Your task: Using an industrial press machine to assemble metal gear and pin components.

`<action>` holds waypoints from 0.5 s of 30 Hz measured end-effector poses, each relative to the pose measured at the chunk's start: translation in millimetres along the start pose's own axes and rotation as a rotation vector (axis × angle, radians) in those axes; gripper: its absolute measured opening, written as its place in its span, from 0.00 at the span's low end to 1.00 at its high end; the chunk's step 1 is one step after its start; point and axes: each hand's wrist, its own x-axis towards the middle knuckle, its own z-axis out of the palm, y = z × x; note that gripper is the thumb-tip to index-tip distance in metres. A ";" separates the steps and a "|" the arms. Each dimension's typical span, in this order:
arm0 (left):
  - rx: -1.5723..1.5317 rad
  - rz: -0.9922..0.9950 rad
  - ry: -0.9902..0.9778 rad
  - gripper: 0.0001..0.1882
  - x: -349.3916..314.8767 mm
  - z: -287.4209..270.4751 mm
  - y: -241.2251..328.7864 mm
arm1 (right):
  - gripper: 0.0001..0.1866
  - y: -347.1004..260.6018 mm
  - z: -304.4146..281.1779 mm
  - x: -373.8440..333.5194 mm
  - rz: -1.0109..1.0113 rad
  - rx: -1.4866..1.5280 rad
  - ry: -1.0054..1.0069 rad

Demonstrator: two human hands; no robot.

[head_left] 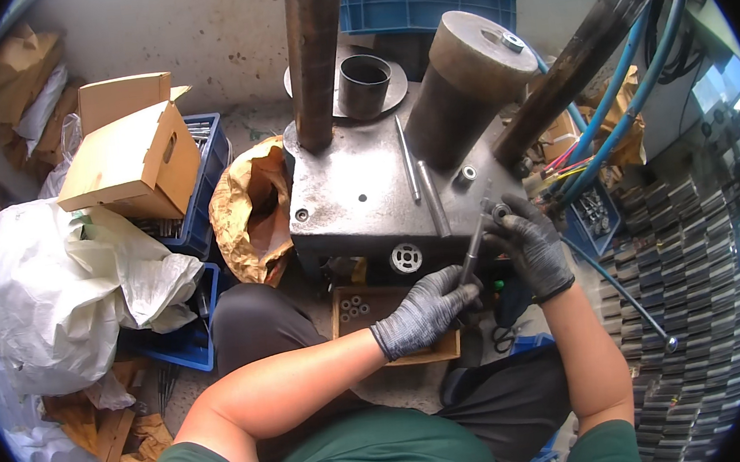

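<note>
Left grip point(429, 311) around rod point(474, 255), right grip point(531, 242) on ring point(500, 210)

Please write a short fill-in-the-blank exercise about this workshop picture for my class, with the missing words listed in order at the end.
1. The left hand and right hand both wear grey ____.
2. The hand gripping the near end of the dark metal rod is the ____ one.
3. The crate beneath the cardboard box is coloured ____.
4. The person's shirt is dark ____.

Missing words: gloves; left; blue; green.
</note>
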 end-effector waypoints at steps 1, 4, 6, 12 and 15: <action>0.035 -0.014 -0.047 0.12 -0.5 3.6 -2.7 | 0.27 -2.3 3.7 -2.6 0.001 -0.004 0.004; 0.072 -0.117 -0.047 0.13 0.3 6.3 -9.4 | 0.29 -5.7 10.7 -7.4 -0.013 -0.029 0.007; 0.005 -0.246 -0.027 0.13 1.7 6.3 -10.7 | 0.30 -4.2 9.3 -9.8 -0.064 -0.043 -0.011; 0.125 -0.247 -0.041 0.12 2.2 1.6 -16.9 | 0.27 0.3 14.1 -13.1 -0.132 -0.101 0.003; 0.123 -0.229 -0.059 0.12 2.9 4.1 -13.5 | 0.23 0.2 -2.6 -11.2 -0.272 -0.306 -0.160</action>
